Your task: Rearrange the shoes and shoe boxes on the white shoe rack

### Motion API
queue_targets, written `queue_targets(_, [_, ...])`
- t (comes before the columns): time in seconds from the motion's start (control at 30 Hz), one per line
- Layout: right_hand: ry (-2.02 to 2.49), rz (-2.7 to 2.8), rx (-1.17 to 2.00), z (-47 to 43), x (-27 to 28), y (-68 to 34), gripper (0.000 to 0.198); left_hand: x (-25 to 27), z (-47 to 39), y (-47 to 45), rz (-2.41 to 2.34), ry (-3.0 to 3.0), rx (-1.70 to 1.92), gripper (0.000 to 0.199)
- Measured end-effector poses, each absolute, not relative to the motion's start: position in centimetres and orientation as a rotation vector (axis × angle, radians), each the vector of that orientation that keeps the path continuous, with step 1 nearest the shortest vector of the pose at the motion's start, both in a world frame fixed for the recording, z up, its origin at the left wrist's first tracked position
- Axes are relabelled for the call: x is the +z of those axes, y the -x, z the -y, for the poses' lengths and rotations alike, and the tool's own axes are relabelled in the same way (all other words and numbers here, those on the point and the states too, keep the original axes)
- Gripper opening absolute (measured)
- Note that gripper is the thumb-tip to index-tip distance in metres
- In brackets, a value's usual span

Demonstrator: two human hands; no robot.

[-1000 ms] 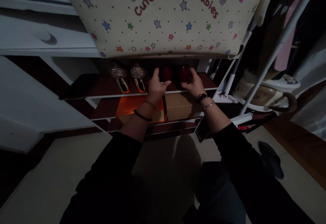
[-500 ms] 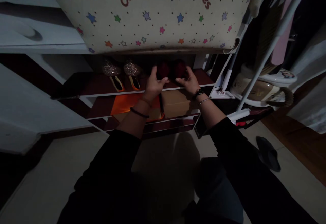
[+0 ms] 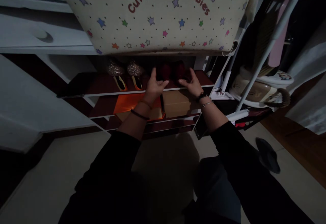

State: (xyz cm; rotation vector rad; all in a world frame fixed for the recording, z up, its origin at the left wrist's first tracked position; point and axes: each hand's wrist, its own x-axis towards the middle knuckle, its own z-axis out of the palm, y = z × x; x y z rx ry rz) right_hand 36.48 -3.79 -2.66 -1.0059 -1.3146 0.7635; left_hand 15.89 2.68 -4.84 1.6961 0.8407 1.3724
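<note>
A person crouches before a low dark-red shoe shelf (image 3: 102,88) in dim light, both arms in black sleeves reaching forward at the centre of the frame. The left hand (image 3: 155,85) rests on the shelf's front edge, fingers loosely spread, just left of a pair of dark red rounded shoes (image 3: 174,70) that sits at the back of the top tier, centre of the frame. The right hand (image 3: 191,84), wearing a black wristwatch (image 3: 202,96) and a thin bracelet, is also spread, just right of the pair; neither hand grips anything, and whether fingertips touch the shoes cannot be told.

Left of the red pair stands a pair of glittery gold heeled shoes (image 3: 126,73). One tier down lie an orange cardboard box (image 3: 127,104) and a plain brown cardboard box (image 3: 178,103).

To straighten the pair well, I judge both hands should close in evenly from the sides, keeping clear of the cream star-printed fabric cover (image 3: 158,13) overhanging at the top.
</note>
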Motion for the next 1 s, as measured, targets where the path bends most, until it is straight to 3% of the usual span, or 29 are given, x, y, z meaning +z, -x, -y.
queue_targets(0.1, [1.027,1.296,0.671,7.1,-2.2,-36.7,0.109,-4.3,1.6,-13.9,-0.809,-1.768,1.384,0.101])
queue_targets(0.3, [1.020,1.260,0.638,15.2,-3.4,-36.2,0.063,-6.1,12.8,-8.9,-0.932,-1.909,1.450,0.037])
queue_targets(0.4, [1.060,1.233,0.713,17.5,-5.4,-34.8,0.046,-8.6,15.5,-8.1,-0.998,-1.940,1.327,0.020])
queue_targets(0.6, [1.082,1.205,0.962,18.9,-9.8,-29.8,0.030,-12.6,15.9,-9.8,-0.935,-1.860,1.034,0.012])
queue_targets(0.73, [1.022,1.130,1.172,18.9,-11.9,-27.0,0.029,-13.7,15.7,-10.6,-0.938,-1.823,1.024,0.013])
queue_targets(0.9, [0.943,0.909,1.313,17.8,-11.9,-25.3,0.028,-12.7,14.8,-10.7,-0.906,-1.619,1.104,0.015])
queue_targets(1.0, [0.796,0.856,1.359,17.7,-9.9,-24.9,0.032,-10.7,14.4,-10.5,-0.784,-1.431,1.208,0.028])
